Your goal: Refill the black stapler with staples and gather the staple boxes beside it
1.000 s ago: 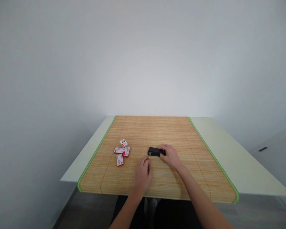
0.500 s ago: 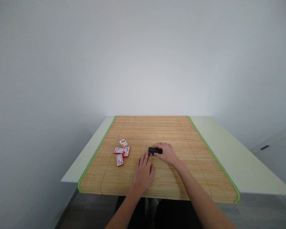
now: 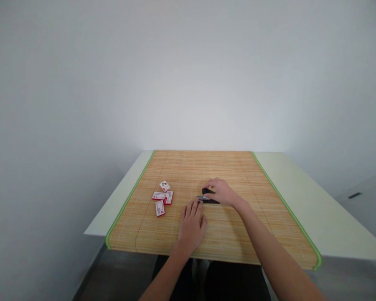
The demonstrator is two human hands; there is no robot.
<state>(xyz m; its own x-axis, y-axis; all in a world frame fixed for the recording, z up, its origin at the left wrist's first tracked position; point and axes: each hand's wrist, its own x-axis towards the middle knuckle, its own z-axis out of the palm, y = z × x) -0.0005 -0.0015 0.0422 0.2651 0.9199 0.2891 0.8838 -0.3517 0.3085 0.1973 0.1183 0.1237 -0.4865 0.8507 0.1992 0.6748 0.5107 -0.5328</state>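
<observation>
A black stapler [image 3: 209, 197] lies in the middle of a bamboo mat [image 3: 238, 234], with a silver part showing at its left end. My right hand [image 3: 222, 192] is wrapped over the stapler from the right and grips it. My left hand [image 3: 192, 225] lies flat on the mat just in front of the stapler's left end, its fingers stretched out and holding nothing; the fingertips reach almost to the stapler. Several small red and white boxes [image 3: 163, 199] lie to the left of my left hand.
The mat has green edging and covers most of a pale table [image 3: 301, 196]. Plain white walls stand behind and to both sides. The table's near edge is close to my body, with dark floor below.
My right hand has shifted slightly right and back over the stapler, and a silver part now shows at its left end. My left hand has flattened, fingers extended toward the stapler.
</observation>
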